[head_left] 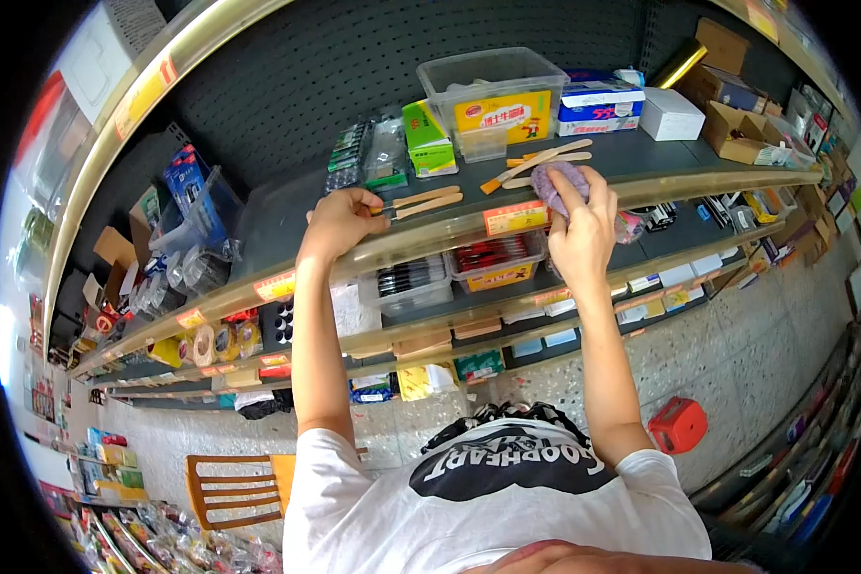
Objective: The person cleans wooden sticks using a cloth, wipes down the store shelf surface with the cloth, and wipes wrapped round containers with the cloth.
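My left hand (pixel 340 226) is at the front of the upper shelf, its fingers pinched at the dark ends of some wooden-handled brushes (pixel 429 203). My right hand (pixel 584 228) grips a purple cloth (pixel 559 185) at the shelf's front edge, just right of an orange price label (pixel 517 218). More wooden-handled brushes (pixel 545 156) lie behind the cloth. Behind them stands a clear plastic bin (pixel 493 77) with a yellow box (pixel 503 117) at its front. Green packages (pixel 429 140) stand left of the bin.
Blue-and-white boxes (pixel 600 103), a white box (pixel 673 114) and an open cardboard box (pixel 741 132) line the right of the shelf. Lower shelves hold bins of pens (pixel 413 283). A wooden chair (pixel 234 491) and a red stool (pixel 678 426) stand on the floor.
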### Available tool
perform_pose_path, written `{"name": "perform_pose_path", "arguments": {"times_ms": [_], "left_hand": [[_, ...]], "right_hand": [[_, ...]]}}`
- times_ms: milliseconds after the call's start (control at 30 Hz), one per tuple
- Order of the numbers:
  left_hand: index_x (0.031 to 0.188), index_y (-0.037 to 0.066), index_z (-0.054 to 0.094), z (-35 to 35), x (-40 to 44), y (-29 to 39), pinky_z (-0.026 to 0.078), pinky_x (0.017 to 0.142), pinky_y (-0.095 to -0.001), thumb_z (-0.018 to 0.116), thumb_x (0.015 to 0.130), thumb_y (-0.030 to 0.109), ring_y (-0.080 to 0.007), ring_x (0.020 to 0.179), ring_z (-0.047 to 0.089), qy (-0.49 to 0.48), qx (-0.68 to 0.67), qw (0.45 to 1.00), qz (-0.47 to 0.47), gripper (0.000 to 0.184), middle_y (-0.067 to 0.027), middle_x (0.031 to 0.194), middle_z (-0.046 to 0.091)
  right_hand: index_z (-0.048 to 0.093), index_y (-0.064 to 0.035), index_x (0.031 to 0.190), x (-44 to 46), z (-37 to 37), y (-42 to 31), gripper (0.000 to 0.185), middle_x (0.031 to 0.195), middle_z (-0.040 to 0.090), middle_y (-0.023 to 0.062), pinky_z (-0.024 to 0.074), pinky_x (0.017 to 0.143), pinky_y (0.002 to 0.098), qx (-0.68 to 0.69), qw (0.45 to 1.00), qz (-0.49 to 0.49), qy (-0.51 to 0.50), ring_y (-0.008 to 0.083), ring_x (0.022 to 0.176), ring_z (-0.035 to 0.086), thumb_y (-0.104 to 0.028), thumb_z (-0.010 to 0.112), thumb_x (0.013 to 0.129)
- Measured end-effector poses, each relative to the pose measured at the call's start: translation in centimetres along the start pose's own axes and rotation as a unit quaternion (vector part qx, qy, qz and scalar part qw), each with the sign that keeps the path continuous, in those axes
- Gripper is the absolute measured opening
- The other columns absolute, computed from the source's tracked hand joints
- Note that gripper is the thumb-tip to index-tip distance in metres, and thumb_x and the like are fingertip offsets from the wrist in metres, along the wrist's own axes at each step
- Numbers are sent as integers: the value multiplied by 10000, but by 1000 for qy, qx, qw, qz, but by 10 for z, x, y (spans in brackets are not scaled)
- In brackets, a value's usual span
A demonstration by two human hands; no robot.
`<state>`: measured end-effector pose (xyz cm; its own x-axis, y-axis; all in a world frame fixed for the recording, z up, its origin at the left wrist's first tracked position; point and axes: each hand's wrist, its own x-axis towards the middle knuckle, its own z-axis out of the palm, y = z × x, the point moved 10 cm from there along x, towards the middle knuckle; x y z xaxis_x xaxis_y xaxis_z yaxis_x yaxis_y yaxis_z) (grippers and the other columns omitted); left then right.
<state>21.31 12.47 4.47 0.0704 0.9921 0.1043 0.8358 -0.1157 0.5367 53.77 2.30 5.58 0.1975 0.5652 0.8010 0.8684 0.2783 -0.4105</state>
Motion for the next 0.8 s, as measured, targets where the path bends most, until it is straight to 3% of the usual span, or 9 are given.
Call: {"name": "perform_pose_path", "arguments": {"times_ms": [67,167,267,367,433,600,700,800], "left_hand": [[1014,38,758,-2,-2,2,531,757,-276,850,743,155,-135,800,686,4,11,1000,2,308,-75,861,743],[1027,88,768,3,1,-7,368,893,-373,859,731,260,-206,845,694,7,-15,1000,-9,355,-50,859,746],[1016,91,772,0,0,3,359,860,-376,837,760,275,-218,806,685,58,-4,998,24,322,-60,833,739],[1033,47,756,0,-7,52,519,717,-316,818,801,219,-139,709,678,89,47,991,91,295,-53,804,739],[1040,60,760,16,0,75,498,683,-303,791,829,263,-176,706,695,70,4,988,140,294,-77,818,746],[997,53,777,61,15,142,495,775,-377,783,819,299,-244,797,715,39,22,972,231,304,-130,890,759],[978,61,783,84,33,153,467,837,-392,786,804,325,-266,847,713,7,32,978,204,316,-130,871,756],[925,82,791,94,37,157,449,820,-440,786,791,323,-303,837,702,9,90,981,174,275,-115,846,754]], "right_hand": [[721,-148,1189,-1,0,1,523,1287,572,126,516,925,430,-2,1000,3,2,369,1119,551,55,688,708],[720,-153,1191,-2,0,1,531,1289,572,129,517,925,427,-4,1000,4,6,369,1119,551,56,694,704],[720,-155,1191,-3,-1,0,538,1288,573,131,516,926,427,-7,1000,10,9,371,1117,551,60,697,699],[719,-156,1195,-4,-1,1,543,1286,574,132,514,929,428,0,1000,17,14,371,1114,554,61,701,697],[720,-156,1194,-5,-1,1,542,1283,575,132,513,931,429,-9,1000,11,25,370,1111,556,60,702,697],[721,-158,1188,-7,-1,4,528,1281,570,134,512,931,431,-4,1000,16,19,371,1112,553,49,703,703],[721,-156,1186,-6,1,5,527,1282,569,132,512,927,431,-2,1000,15,12,370,1115,550,50,696,703],[720,-152,1184,-6,0,6,536,1280,570,131,510,918,440,15,1000,14,6,371,1111,549,62,683,694]]}}
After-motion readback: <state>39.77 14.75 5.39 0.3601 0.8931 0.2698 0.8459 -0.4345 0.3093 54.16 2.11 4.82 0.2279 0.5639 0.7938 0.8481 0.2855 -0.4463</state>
